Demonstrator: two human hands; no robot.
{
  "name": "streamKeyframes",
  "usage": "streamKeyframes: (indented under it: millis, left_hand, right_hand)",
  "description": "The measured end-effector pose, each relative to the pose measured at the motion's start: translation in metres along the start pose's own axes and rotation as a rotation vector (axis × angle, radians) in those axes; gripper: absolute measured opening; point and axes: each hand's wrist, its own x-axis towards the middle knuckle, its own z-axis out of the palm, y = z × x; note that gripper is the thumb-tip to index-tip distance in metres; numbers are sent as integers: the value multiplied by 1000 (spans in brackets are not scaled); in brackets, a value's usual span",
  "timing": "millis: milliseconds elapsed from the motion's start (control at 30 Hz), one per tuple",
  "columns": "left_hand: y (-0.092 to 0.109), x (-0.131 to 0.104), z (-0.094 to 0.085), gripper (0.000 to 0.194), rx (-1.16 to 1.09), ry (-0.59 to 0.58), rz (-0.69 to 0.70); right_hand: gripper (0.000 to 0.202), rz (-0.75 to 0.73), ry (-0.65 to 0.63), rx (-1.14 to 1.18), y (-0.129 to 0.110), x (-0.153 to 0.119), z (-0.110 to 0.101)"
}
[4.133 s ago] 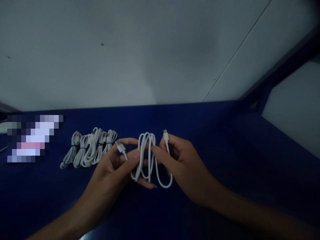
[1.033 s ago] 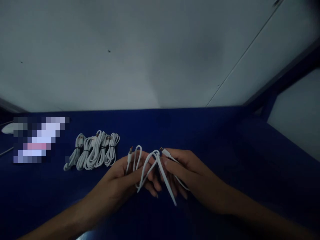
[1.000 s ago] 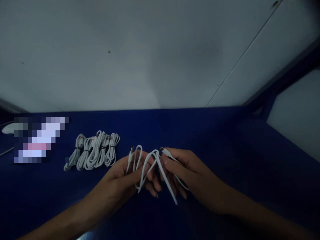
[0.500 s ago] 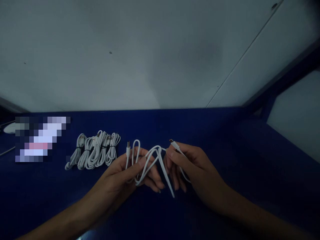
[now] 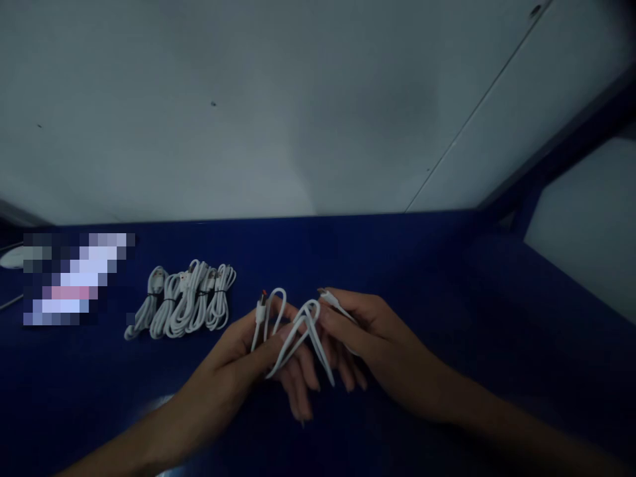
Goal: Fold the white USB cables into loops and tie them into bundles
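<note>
Right hand [image 5: 380,341] has neared left hand [image 5: 238,358], both apparently holding white cable [image 5: 289,340].

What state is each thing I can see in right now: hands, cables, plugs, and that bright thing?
Left hand: closed on the loose cable.
Right hand: pinching the same cable near one plug.
Loose cable: partly looped, no tie visible.
Left plug: exposed, pointing up.
Right plug: exposed, tilted.
Bundled cables: coiled, dark ties visible on some.
Bright thing: glowing, details masked.
</note>
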Motion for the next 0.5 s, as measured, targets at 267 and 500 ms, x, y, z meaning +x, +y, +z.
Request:
streamKeyframes:
  millis: [267,500]
  left_hand:
    - [0,-3,1,26,79,67,-18]
    - [2,-3,2,18,82,118,-8]
  right_hand:
    - [26,-32,-102,206,-7,-2,0]
    - [24,94,-183,148,-13,-5,-4]
